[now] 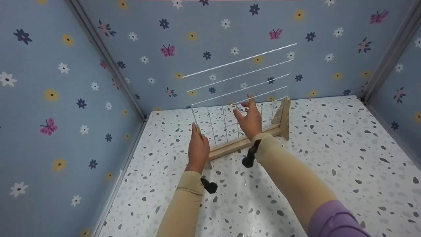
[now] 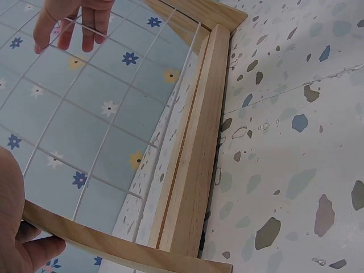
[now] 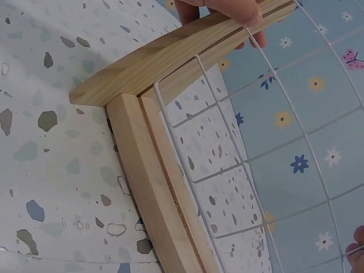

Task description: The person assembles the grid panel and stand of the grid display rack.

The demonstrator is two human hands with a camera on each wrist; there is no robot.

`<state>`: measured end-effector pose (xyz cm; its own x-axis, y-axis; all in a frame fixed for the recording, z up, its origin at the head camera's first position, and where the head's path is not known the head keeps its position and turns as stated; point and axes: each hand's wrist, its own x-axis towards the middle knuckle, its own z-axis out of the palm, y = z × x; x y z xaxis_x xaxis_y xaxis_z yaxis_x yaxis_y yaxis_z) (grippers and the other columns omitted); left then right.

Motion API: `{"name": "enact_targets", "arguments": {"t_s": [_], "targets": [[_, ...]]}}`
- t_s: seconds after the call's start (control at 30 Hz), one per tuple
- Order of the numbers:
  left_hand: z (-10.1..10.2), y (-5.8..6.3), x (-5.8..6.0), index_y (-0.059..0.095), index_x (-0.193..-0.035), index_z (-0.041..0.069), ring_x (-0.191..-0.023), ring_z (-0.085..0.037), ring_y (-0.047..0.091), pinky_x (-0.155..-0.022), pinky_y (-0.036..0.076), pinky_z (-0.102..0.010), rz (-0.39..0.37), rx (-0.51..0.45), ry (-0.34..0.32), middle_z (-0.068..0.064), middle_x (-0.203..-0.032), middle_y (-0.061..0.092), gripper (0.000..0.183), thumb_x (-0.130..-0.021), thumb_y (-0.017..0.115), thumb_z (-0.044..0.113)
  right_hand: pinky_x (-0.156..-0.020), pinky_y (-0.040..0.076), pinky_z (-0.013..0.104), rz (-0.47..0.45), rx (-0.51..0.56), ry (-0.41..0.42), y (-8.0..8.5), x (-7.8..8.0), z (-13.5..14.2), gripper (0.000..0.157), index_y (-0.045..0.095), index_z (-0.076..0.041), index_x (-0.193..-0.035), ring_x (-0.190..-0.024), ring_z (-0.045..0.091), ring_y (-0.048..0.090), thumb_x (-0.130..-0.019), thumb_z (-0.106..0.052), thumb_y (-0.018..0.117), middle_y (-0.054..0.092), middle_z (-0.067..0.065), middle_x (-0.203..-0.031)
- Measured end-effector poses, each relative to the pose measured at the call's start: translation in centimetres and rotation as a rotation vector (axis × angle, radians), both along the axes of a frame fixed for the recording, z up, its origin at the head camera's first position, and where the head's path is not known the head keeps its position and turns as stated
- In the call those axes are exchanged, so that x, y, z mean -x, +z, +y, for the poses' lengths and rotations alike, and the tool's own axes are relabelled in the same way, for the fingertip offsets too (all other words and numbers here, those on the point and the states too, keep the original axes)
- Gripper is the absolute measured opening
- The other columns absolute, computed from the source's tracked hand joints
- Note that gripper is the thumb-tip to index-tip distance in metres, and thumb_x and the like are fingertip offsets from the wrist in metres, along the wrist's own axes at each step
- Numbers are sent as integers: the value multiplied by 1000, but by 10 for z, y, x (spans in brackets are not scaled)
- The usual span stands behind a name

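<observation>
A white wire grid (image 1: pixel 225 120) stands tilted in a light wooden base with a grooved bar (image 1: pixel 230 148) and a wooden piece at each end. My left hand (image 1: pixel 198 148) grips the wooden left end piece (image 2: pixel 114 244), with the thumb on one side and fingers curled under it in the left wrist view. The right hand (image 1: pixel 250 120) is at the grid's middle, thumb and forefinger spread apart. Its fingers (image 2: pixel 88 28) hang loosely by the wires in the left wrist view; whether they touch the wires is unclear. The right end piece (image 1: pixel 285 118) stands on the surface.
The stand rests on a white speckled surface (image 1: pixel 332 171). Blue flowered panels rise behind (image 1: pixel 227 36) and at the left (image 1: pixel 42 108), with grey metal strips (image 1: pixel 102 52) at the corners. A black camera mount (image 1: pixel 251 154) is strapped to the right wrist, another (image 1: pixel 209 186) to the left.
</observation>
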<state>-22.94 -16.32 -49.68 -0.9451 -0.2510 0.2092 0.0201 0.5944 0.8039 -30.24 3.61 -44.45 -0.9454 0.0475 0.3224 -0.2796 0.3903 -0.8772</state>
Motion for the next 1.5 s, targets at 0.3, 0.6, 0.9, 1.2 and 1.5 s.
{"name": "enact_targets", "arguments": {"t_s": [0.3, 0.6, 0.9, 1.2, 1.5], "targets": [[0, -1, 0, 6, -164, 13, -139, -31, 45, -106, 45, -47, 0, 5, 8, -16, -161, 34, 63, -110, 36, 23, -100, 48, 42, -18, -12, -6, -5, 0, 1, 79, 22, -18, -161, -126, 25, 52, -98, -30, 69, 55, 7, -141], [0, -1, 0, 5, -164, 13, -138, -33, 46, -104, 46, -48, -4, 6, 2, -17, -162, 32, 65, -109, 39, 19, -101, 48, 43, -28, -10, 0, -9, -2, 2, 79, 23, -22, -161, -126, 26, 54, -98, -31, 69, 56, 6, -142], [0, 0, 0, 6, -164, 13, -138, -33, 47, -104, 47, -47, -6, 12, 12, -18, -159, 36, 63, -110, 37, 22, -100, 48, 46, -43, 21, 10, -14, -1, 2, 79, 22, -22, -161, -128, 30, 53, -98, -32, 69, 55, 9, -143], [1, -1, 1, 6, -164, 13, -138, -34, 46, -106, 45, -49, -21, 9, 14, -18, -159, 36, 64, -109, 39, 22, -100, 48, 44, -43, -7, -5, -17, -1, 2, 79, 22, -21, -161, -125, 27, 54, -98, -32, 68, 57, 5, -140], [0, 0, 1, 5, -164, 13, -137, -33, 47, -105, 46, -47, -17, 5, 8, -16, -161, 33, 64, -110, 37, 23, -100, 48, 44, -45, 5, -3, -18, -1, 2, 78, 24, -21, -160, -127, 28, 54, -98, -32, 69, 57, 4, -139]]}}
